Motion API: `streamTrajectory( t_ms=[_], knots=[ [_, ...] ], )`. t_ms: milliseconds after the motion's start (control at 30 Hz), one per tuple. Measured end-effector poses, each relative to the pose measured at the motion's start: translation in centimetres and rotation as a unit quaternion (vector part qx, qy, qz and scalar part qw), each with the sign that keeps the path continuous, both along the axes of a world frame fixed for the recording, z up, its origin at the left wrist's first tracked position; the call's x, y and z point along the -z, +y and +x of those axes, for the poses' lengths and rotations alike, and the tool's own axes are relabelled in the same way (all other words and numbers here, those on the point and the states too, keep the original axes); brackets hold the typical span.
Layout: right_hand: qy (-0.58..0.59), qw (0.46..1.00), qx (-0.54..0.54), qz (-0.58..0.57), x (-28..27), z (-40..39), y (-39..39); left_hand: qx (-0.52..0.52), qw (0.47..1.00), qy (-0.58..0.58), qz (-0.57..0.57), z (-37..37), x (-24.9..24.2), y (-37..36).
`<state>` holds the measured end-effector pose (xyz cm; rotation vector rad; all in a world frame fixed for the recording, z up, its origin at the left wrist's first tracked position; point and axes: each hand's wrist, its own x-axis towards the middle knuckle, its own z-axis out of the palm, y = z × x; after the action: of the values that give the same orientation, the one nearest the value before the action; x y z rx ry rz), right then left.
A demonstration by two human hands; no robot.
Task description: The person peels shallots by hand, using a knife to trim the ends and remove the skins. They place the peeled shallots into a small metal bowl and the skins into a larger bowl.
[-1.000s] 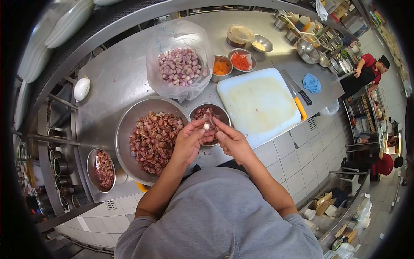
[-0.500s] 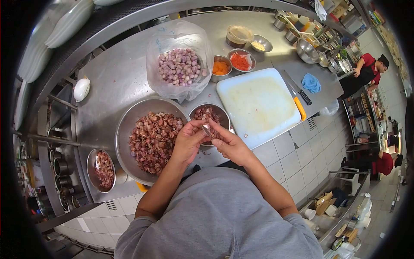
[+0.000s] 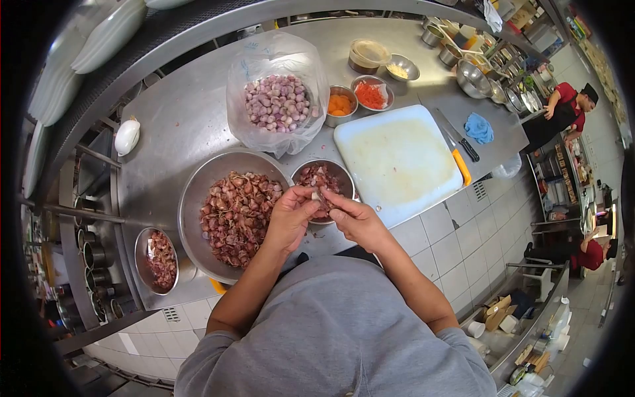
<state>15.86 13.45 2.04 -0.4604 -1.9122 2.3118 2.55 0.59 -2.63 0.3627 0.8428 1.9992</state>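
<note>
Over a small steel bowl point(image 3: 345, 173) of shallot skins, my two hands meet at the fingertips. My left hand point(image 3: 291, 215) is closed, pinching a small pale shallot point(image 3: 315, 196) between thumb and fingers. My right hand point(image 3: 357, 221) is closed against the same shallot; a small knife appears to be in it, its handle hidden by the fingers. Left of my hands is a large steel bowl point(image 3: 192, 198) heaped with unpeeled shallots point(image 3: 238, 212). Beyond it, a clear plastic bag point(image 3: 245, 126) holds peeled shallots point(image 3: 278, 102).
A white cutting board point(image 3: 397, 162) lies to the right, beside a black-handled knife point(image 3: 469, 151) and a blue cloth point(image 3: 479, 128). Small bowls of orange pieces point(image 3: 339, 104) and red pieces point(image 3: 370, 96) stand behind. An oval bowl point(image 3: 139, 258) sits at left. Two people work at far right.
The grey blade-like shape seen at my fingertips earlier is now mostly out of sight, and the pale shallot shows more. My hands stay almost in the same place.
</note>
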Motion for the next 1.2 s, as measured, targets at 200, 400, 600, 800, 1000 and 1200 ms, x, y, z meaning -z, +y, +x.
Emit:
streamTrajectory(
  t_ms=[200,400,600,800,1000,1200],
  knots=[
    [-0.081,0.983,0.061,-0.152,-0.8,-0.1,0.3,0.034,0.999,-0.017,-0.036,-0.2,-1.1,0.2],
    [-0.041,0.992,0.000,-0.123,-1.2,0.0,0.0,0.024,0.998,0.012,-0.051,-0.6,0.0,-0.1],
    [-0.067,0.994,-0.008,-0.083,-0.4,-0.1,0.3,-0.005,0.996,0.073,-0.057,-0.4,-0.6,0.0],
    [-0.078,0.976,0.039,-0.198,-0.6,-0.1,0.2,0.033,0.998,0.029,-0.040,-0.6,-0.6,-0.3],
    [-0.067,0.974,0.036,-0.215,-0.6,0.0,0.0,0.017,0.999,-0.008,-0.041,-0.6,-0.7,-0.1],
    [-0.049,0.991,-0.021,-0.121,0.1,0.1,-0.1,0.012,0.999,-0.010,-0.029,-0.5,-0.6,0.0]
  ],
)
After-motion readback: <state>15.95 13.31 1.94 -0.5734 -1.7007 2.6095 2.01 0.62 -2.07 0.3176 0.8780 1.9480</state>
